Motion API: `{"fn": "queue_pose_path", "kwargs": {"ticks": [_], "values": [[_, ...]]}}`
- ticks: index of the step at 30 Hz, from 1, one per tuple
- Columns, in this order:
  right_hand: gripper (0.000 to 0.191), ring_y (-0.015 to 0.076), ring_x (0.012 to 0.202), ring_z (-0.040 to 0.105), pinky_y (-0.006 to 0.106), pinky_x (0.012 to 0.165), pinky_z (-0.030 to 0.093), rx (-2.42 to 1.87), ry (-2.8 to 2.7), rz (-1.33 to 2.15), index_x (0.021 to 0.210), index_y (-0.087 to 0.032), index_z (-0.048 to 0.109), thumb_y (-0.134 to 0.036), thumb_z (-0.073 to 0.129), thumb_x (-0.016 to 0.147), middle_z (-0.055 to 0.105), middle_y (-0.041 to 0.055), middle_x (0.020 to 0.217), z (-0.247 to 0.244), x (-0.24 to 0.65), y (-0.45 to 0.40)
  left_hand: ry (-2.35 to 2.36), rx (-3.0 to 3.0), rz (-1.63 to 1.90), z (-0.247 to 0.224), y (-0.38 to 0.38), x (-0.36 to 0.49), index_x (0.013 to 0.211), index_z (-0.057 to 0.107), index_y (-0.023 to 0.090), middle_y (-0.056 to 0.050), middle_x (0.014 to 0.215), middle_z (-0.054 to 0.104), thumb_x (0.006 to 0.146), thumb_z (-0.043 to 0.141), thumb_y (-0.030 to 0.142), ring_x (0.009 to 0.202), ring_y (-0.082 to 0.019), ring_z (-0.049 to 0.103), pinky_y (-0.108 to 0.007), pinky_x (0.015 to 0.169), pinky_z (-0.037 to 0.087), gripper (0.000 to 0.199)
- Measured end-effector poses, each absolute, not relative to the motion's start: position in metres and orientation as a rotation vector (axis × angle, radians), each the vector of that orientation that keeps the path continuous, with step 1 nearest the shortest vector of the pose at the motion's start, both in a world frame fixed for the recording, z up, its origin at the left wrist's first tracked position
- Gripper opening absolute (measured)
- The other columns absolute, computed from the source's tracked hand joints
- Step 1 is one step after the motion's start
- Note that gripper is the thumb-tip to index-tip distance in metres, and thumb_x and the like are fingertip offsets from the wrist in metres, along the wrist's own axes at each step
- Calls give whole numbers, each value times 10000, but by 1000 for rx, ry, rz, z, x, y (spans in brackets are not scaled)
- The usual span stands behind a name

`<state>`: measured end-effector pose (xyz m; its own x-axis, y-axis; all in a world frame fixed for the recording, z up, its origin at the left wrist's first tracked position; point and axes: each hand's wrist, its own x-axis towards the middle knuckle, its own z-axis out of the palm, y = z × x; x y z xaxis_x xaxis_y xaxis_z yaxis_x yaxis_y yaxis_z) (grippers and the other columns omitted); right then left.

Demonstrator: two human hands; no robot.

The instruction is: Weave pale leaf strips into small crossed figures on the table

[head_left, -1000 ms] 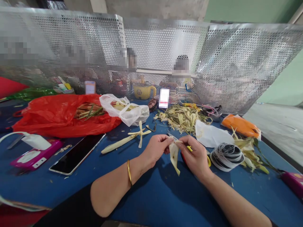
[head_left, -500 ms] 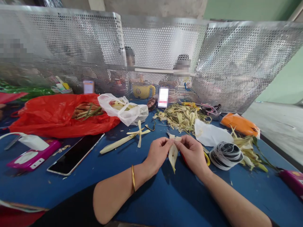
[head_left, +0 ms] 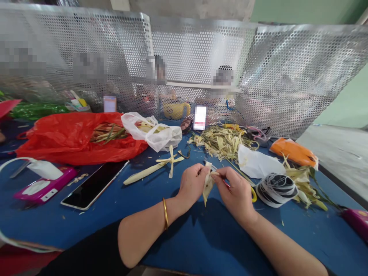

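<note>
In the middle of the head view my left hand [head_left: 192, 184] pinches a pale strip of dried corn husk [head_left: 207, 188] between thumb and fingers, its pointed end hanging down. My right hand [head_left: 236, 193] is closed close by, thumb and forefinger on a small folded part of husk at the strip's side. Scissors [head_left: 254, 194] lie behind and under the right hand; a yellow handle loop and a bit of blade show. To the left lies a husk piece [head_left: 143, 174] with crossed strips at one end.
Behind the hands is a heap of husk scraps [head_left: 221, 142]. A white paper [head_left: 258, 163], a ribbon roll [head_left: 276, 189] and an orange packet [head_left: 294, 152] are right. Left are a phone [head_left: 96, 186], a purple power strip [head_left: 46, 188] and a red bag [head_left: 63, 136]. A perforated metal screen [head_left: 198, 42] stands behind.
My right hand has shifted slightly right and away from my left, drawing on the husk's side. The strip has turned in my left hand. The view has shifted slightly.
</note>
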<state>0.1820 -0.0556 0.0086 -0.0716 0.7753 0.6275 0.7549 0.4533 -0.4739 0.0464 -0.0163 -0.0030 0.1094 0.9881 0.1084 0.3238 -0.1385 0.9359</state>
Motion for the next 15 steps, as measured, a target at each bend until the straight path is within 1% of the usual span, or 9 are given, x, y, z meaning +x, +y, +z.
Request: {"fn": "queue_pose_path", "kwargs": {"ticks": [6,11,15], "values": [[106,143,647,618,244,619,436,-1239,-1817,-31,808,-218,576,-226,554,912,665,5,728,13,181,-62,1341,1656,1055,-3,-13,44,643,540,195,27,592,528,875,452,404,598,-130,462,-249,564,286,324],[82,157,699,652,266,654,473,-1091,-1897,-108,850,-224,592,-182,552,907,696,28,771,18,180,-71,1369,1694,1101,-5,-7,42,655,561,190,17,624,568,881,454,399,619,-129,490,-247,587,302,326],[142,171,709,674,292,657,507,-919,-1952,-155,910,-231,598,-106,543,871,708,39,776,30,177,-82,1405,1626,1146,-10,1,39,665,591,191,17,597,567,870,468,402,603,-129,496,-242,578,305,319]]}}
